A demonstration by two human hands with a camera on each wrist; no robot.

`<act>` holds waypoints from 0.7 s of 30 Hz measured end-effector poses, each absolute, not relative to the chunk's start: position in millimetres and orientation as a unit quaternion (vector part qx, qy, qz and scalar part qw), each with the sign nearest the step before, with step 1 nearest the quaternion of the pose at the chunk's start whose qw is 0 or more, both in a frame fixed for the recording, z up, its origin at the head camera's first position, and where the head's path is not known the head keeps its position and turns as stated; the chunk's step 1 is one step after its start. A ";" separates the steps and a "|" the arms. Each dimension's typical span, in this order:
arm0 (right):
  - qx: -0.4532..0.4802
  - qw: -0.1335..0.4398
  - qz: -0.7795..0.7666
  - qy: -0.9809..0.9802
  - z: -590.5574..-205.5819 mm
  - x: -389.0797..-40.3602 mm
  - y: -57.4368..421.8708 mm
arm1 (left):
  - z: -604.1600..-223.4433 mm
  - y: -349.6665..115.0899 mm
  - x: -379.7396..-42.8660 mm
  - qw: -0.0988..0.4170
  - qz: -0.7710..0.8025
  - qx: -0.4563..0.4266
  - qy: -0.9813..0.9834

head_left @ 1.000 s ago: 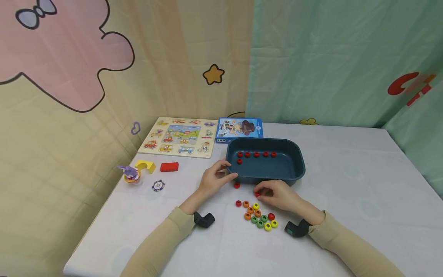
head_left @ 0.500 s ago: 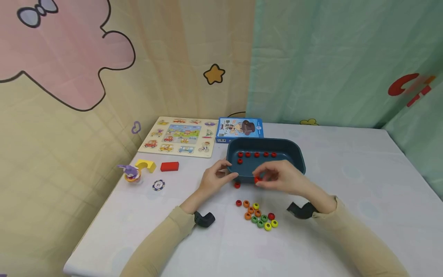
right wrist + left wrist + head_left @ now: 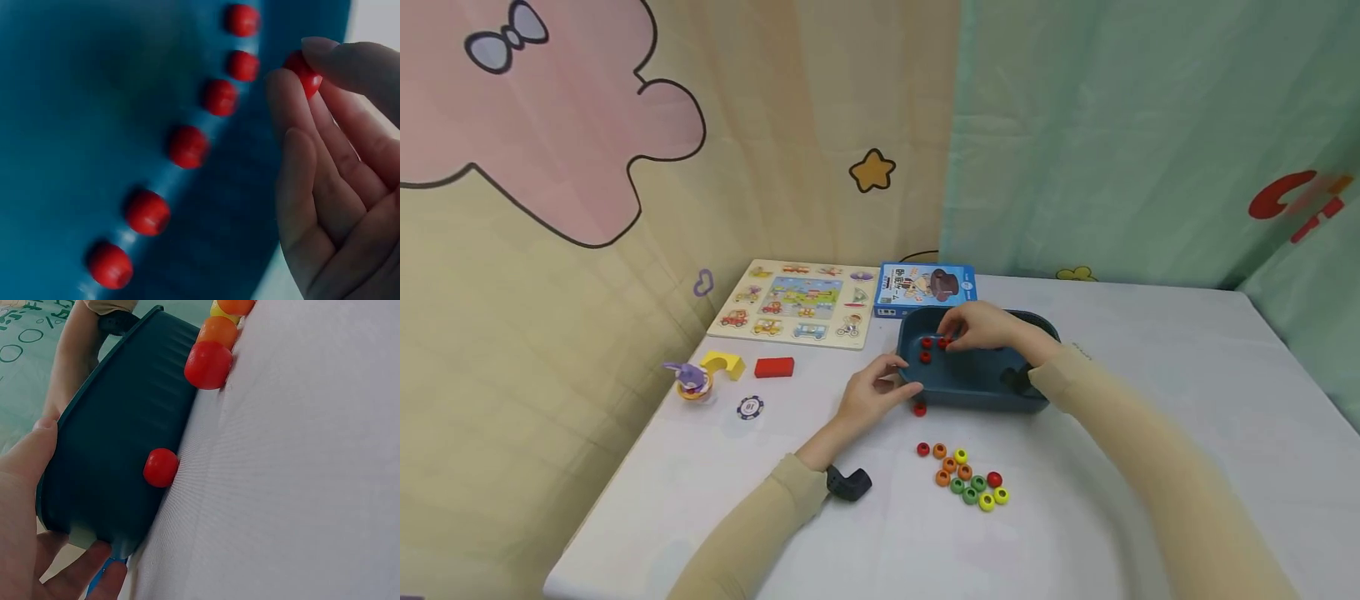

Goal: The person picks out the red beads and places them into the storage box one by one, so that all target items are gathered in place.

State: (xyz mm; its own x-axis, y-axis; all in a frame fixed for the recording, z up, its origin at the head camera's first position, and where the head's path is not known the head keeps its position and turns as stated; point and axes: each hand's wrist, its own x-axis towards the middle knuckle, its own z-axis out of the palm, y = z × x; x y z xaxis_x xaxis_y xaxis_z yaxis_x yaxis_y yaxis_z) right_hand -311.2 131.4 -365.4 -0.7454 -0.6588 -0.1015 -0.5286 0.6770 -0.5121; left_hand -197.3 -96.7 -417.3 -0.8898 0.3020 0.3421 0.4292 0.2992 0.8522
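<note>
My left hand [image 3: 868, 393] grips the near left corner of a dark blue-green plastic bin [image 3: 973, 398], thumb and fingers about the rim. In the left wrist view a red bead [image 3: 160, 467] lies on the cloth right beside the bin's outer wall. My right hand [image 3: 981, 327] reaches over the bin, its thumb and fingertips pinching a red bead [image 3: 304, 74]. Several more red beads [image 3: 189, 147] sit inside in a line, as the right wrist view shows; the right hand and forearm partly hide them from the head camera.
Loose orange beads [image 3: 965, 472], green beads [image 3: 971, 496] and yellow beads [image 3: 987, 502] lie before the bin with two red ones. Behind it stands a blue card box [image 3: 925, 287]. Leftward are a puzzle board [image 3: 786, 333], red block [image 3: 774, 367], yellow arch [image 3: 724, 364], chip [image 3: 750, 407] and purple figure [image 3: 692, 380].
My right hand has lifted a red bead from the table in front of the bin and carried it forward over the bin. The left hand keeps its hold; the head view has shifted slightly.
</note>
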 end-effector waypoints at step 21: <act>-0.328 0.166 -0.251 0.896 -398.1 -325.2 122.8 | -452.0 -99.2 -217.3 0.066 -0.546 -0.221 -0.806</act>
